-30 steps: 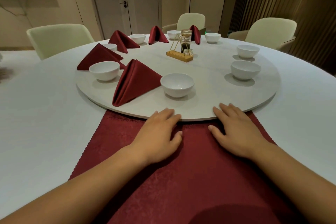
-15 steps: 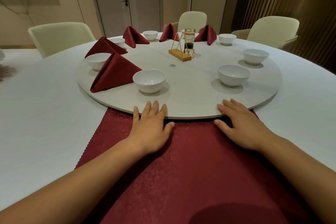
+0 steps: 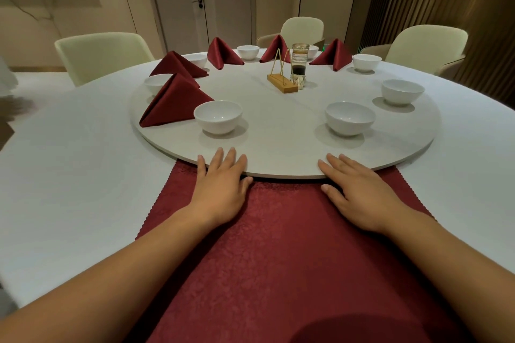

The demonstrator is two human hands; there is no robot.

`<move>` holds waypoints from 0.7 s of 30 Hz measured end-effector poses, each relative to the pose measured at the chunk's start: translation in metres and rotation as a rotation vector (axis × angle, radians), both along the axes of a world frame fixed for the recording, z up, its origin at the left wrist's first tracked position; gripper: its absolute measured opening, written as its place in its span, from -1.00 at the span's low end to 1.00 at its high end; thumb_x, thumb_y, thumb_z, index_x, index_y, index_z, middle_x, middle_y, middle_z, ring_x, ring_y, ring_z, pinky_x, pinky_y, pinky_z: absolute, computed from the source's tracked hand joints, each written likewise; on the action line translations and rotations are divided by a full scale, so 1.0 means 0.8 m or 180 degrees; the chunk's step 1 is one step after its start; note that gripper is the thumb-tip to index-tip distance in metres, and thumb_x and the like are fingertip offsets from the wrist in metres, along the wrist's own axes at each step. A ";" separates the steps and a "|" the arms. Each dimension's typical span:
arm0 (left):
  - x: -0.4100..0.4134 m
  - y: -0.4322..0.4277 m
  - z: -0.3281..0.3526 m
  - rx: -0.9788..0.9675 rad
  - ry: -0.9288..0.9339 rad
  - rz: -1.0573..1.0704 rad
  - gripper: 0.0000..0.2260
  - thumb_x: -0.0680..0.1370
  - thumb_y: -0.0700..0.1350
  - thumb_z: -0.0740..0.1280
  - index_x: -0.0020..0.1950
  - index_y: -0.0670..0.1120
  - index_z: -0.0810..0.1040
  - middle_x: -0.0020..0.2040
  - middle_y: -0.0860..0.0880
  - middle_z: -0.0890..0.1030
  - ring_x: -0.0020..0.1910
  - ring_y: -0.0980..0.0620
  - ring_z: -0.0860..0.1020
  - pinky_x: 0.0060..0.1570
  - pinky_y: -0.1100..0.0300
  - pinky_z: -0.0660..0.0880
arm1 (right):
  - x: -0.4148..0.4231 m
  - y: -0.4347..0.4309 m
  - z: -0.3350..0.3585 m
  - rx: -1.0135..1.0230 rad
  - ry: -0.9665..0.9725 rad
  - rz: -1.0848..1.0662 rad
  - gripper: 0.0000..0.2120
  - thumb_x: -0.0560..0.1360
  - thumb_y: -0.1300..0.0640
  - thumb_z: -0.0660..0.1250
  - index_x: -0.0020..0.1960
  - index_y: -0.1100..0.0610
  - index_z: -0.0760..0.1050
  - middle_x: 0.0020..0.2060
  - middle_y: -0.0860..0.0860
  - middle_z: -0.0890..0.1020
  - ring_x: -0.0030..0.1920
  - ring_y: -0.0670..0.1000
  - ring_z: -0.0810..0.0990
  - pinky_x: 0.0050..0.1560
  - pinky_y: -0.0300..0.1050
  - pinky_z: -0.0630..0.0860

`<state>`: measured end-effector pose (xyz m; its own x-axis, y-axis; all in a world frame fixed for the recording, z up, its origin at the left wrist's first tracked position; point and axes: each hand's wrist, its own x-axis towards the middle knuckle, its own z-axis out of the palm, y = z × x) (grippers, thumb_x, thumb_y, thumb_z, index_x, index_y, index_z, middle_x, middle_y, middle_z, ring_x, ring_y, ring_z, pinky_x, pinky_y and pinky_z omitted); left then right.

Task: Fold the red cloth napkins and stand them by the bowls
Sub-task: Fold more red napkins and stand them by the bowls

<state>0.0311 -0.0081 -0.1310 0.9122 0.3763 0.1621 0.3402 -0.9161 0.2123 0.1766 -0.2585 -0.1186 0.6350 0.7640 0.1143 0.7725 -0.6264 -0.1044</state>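
Laying left fingers (image 3: 231, 157) straight and slightly spread, tips lapping over the turntable (image 3: 278, 145) rim, gripping nothing. Resting the left hand (image 3: 220, 192) palm-down on the cloth (image 3: 278, 245), thumb touching the fabric just below the rim. Laying right fingers (image 3: 338, 166) straight likewise, tips on the rim, thumb on the cloth, gripping nothing. Resting the right hand (image 3: 362, 198) palm-down on the cloth's right part, well apart from the left hand.

Locating the cloth, red and unfolded, lying flat on the white table (image 3: 69, 175), directly before the body. Noting its far edge passing out of sight beneath the turntable, its near edge leaving the frame bottom, and its zigzag-cut side edges showing.

Locating bowl A (image 3: 218, 117) on the turntable just beyond the left fingers, and bowl B (image 3: 349, 117) just beyond the right fingers, both upright. Locating napkin A (image 3: 174, 100) standing tent-shaped just left of bowl A. Locating napkin B (image 3: 177, 65), napkin C (image 3: 223, 53), napkin D (image 3: 274, 49) and napkin E (image 3: 333, 54) standing likewise along the left and far arc, with bowl E (image 3: 156, 83), bowl F (image 3: 196, 60) and bowl G (image 3: 248, 51) between them. Locating bowl C (image 3: 402, 91) and bowl D (image 3: 366, 62) along the right arc.

Locating a wooden holder (image 3: 282, 82) and a glass jar (image 3: 299, 62) near the turntable centre, close together; contact impossible to tell. Locating a left chair (image 3: 103, 56), a middle chair (image 3: 302, 29) and a right chair (image 3: 426, 44) beyond the table.
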 end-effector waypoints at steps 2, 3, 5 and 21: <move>-0.002 0.002 -0.001 -0.0005 0.0020 -0.0015 -0.52 0.71 0.12 0.06 0.61 0.00 0.16 0.66 -0.08 0.06 0.64 -0.13 -0.12 0.55 -0.28 -0.24 | -0.002 0.001 0.000 -0.0013 0.0002 -0.0009 -0.45 0.68 -0.16 0.00 0.63 -0.10 -0.02 0.63 -0.07 0.01 0.62 -0.03 -0.08 0.58 -0.13 -0.13; -0.002 0.002 -0.001 -0.0024 0.0019 -0.0027 -0.51 0.70 0.13 0.06 0.61 0.00 0.15 0.66 -0.08 0.05 0.64 -0.13 -0.12 0.55 -0.27 -0.25 | -0.002 0.001 -0.001 -0.0025 0.0005 -0.0020 -0.44 0.68 -0.16 0.00 0.63 -0.10 -0.02 0.63 -0.07 0.00 0.62 -0.03 -0.09 0.58 -0.13 -0.14; -0.003 0.002 0.000 -0.0037 0.0016 -0.0061 -0.49 0.70 0.14 0.06 0.62 0.00 0.14 0.66 -0.08 0.04 0.64 -0.12 -0.13 0.55 -0.26 -0.26 | -0.002 0.001 -0.001 -0.0049 0.0026 -0.0040 -0.44 0.68 -0.16 -0.01 0.63 -0.09 -0.03 0.63 -0.07 -0.01 0.62 -0.04 -0.11 0.58 -0.13 -0.17; -0.088 -0.085 0.025 0.0010 -0.0342 -0.0919 -0.63 0.55 0.20 0.13 0.22 0.09 0.55 0.19 0.07 0.51 0.20 0.01 0.46 0.21 0.03 0.44 | -0.090 -0.047 0.014 0.0839 0.0315 0.0486 -0.73 0.53 -0.07 0.38 0.20 -0.06 0.60 0.27 -0.16 0.52 0.33 -0.11 0.42 0.38 -0.17 0.36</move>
<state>-0.0397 -0.0760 -0.1106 0.9589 0.1033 0.2642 0.0413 -0.9723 0.2300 0.1046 -0.2964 -0.1073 0.5333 0.8036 0.2643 0.8334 -0.4455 -0.3270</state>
